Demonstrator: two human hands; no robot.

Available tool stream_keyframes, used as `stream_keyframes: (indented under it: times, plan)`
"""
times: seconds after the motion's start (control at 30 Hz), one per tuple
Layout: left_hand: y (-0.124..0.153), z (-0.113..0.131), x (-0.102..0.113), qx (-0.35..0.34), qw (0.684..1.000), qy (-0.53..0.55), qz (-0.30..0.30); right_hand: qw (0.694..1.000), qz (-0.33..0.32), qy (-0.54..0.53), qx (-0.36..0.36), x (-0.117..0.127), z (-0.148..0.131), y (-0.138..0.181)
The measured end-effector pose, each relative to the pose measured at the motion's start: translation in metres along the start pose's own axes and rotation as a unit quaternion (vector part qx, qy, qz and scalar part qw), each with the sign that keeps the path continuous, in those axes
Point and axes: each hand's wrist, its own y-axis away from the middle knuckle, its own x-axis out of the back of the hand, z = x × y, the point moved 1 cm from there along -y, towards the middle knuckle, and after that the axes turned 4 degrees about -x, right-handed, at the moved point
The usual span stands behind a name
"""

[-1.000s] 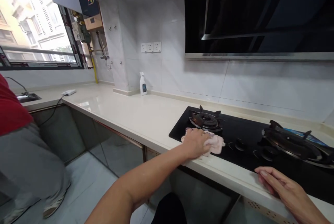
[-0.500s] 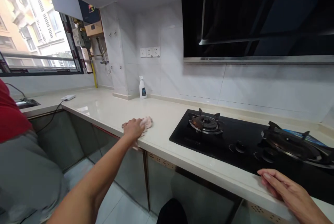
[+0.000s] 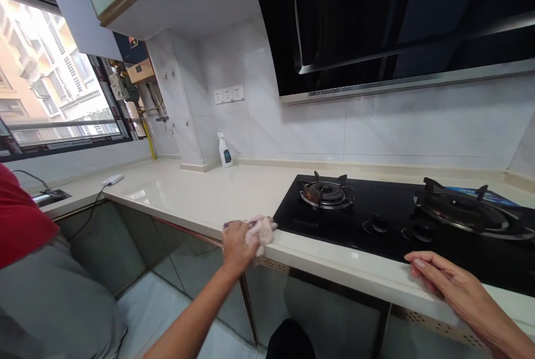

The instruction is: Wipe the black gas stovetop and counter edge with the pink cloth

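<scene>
A kitchen with pale marbled wall tiles and a cream countertop (image 3: 200, 194) under a black range hood (image 3: 376, 19). My left hand (image 3: 239, 246) grips a crumpled pale pink cloth (image 3: 263, 231) on the counter's front edge, just beside the near left corner of a black two-burner gas hob (image 3: 388, 200). My right hand (image 3: 445, 280) is relaxed, fingers loosely curved, by the hob's front edge; I cannot tell whether it touches. A white spray bottle (image 3: 224, 151) stands near the wall.
</scene>
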Motion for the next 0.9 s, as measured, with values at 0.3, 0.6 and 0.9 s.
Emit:
stream_keyframes:
  times: [0.3, 0.6, 0.9]
  plan:
    - [0.041, 0.23, -0.024, -0.277, 0.952, 0.109, -0.076, 1.0, 0.007, 0.007, 0.014, -0.001, -0.004, -0.002]
    - [0.048, 0.268, -0.048, -0.362, 0.912, 0.181, 0.067, 0.997, 0.06, -0.016, -0.048, 0.007, -0.003, -0.005]
    - [0.015, 0.092, -0.023, -0.248, 0.956, 0.145, 0.062, 0.991, 0.093, 0.093, 0.002, 0.007, 0.003, -0.007]
